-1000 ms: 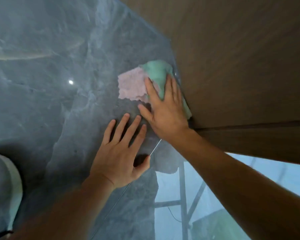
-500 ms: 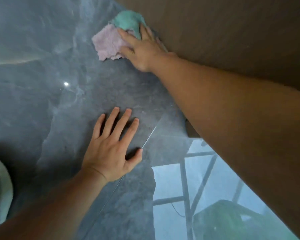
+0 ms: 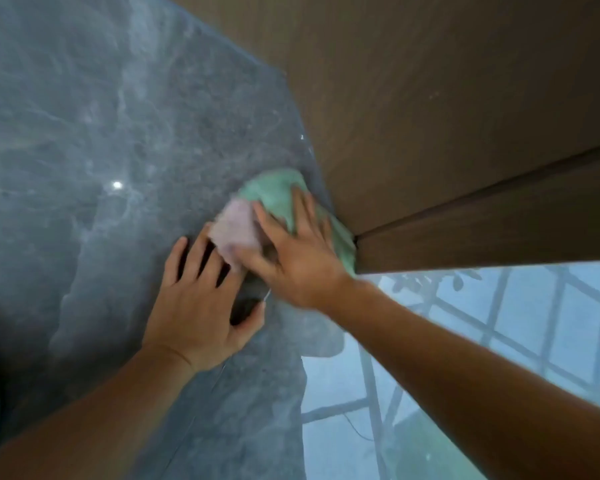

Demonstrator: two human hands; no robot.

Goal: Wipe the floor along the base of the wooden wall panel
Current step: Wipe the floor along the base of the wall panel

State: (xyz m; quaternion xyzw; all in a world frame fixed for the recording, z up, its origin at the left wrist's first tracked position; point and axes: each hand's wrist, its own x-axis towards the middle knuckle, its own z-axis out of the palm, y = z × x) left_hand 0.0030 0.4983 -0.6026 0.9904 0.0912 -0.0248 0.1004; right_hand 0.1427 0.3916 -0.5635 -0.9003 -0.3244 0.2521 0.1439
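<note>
No readable text, label, brand or number appears anywhere.

— What's down there?
— A crumpled green and pink cloth (image 3: 274, 199), flattened on the glossy grey marble floor (image 3: 101, 150), its green end tucked against the base of the brown wooden wall panel (image 3: 430, 98).
— And the panel?
— Matte, with a dark groove meeting the floor beside the cloth.

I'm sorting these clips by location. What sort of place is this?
Probably an indoor room in a home or office. The floor is polished grey stone-look tile, a wooden wall panel meets it, and the gloss reflects a gridded window.
</note>
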